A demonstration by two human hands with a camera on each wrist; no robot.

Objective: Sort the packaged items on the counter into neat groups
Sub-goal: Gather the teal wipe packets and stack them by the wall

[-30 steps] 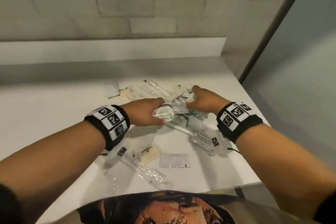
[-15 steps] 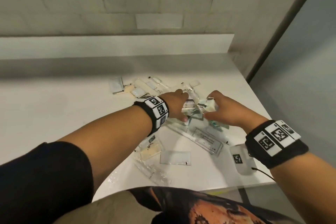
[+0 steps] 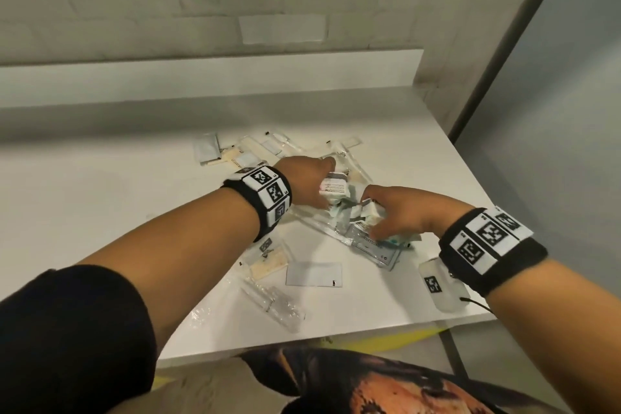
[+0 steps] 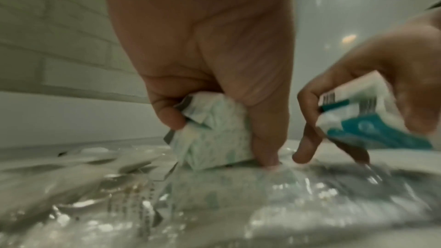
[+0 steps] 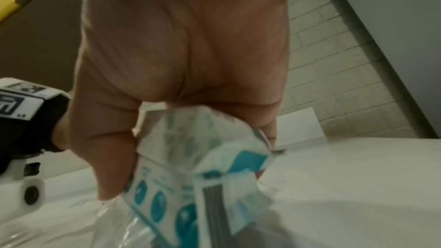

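Observation:
A heap of small sealed packets lies on the white counter [image 3: 100, 198]. My left hand [image 3: 311, 185] grips a bundle of white and pale green packets [image 3: 334, 186], which the left wrist view shows as a pale green wad [image 4: 214, 133] clamped between thumb and fingers. To its right, my right hand [image 3: 396, 212] holds a bunch of white and teal printed packets [image 3: 368, 213], seen close in the right wrist view as teal-marked sachets [image 5: 190, 167]. Both hands sit low over long clear plastic pouches [image 3: 376, 245] in the middle of the heap.
More flat packets [image 3: 235, 151] lie behind the hands near the backsplash. A tan packet [image 3: 268, 265], a clear rectangular sachet [image 3: 314, 274] and a long clear pouch [image 3: 272, 301] lie near the front edge. The counter's right edge [image 3: 477, 178] is close to my right hand.
Both hands have shifted a little to the right and nearer over the heap, still holding their bundles. The right hand has dropped lower onto the clear pouches.

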